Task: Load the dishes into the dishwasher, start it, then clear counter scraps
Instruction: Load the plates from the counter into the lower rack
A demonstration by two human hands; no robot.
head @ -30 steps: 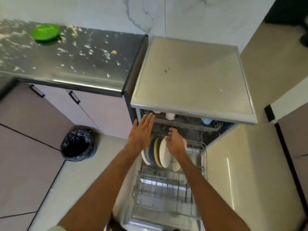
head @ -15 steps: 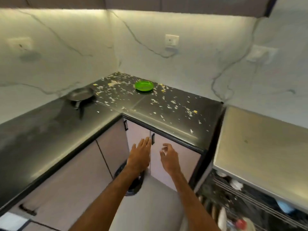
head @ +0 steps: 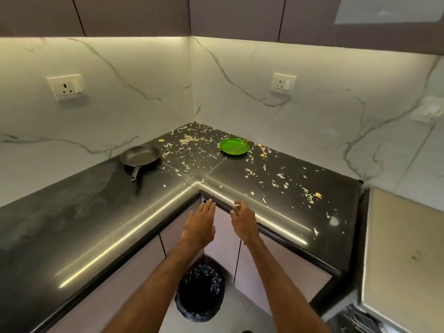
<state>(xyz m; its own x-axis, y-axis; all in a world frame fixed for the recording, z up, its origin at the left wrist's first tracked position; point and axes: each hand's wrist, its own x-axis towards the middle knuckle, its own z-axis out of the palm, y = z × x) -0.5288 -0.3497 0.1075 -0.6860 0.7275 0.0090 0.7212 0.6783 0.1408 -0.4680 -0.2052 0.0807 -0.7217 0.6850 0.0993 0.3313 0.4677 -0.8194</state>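
Scrap-strewn counter; dishwasher mostly cut off.

Marble-walled corner kitchen.
Veined white walls glow under strip lighting beneath dark upper cabinets; each wall carries a socket. An L-shaped black worktop tops mauve cupboard doors; a bag-lined bin stands on the grey floor.
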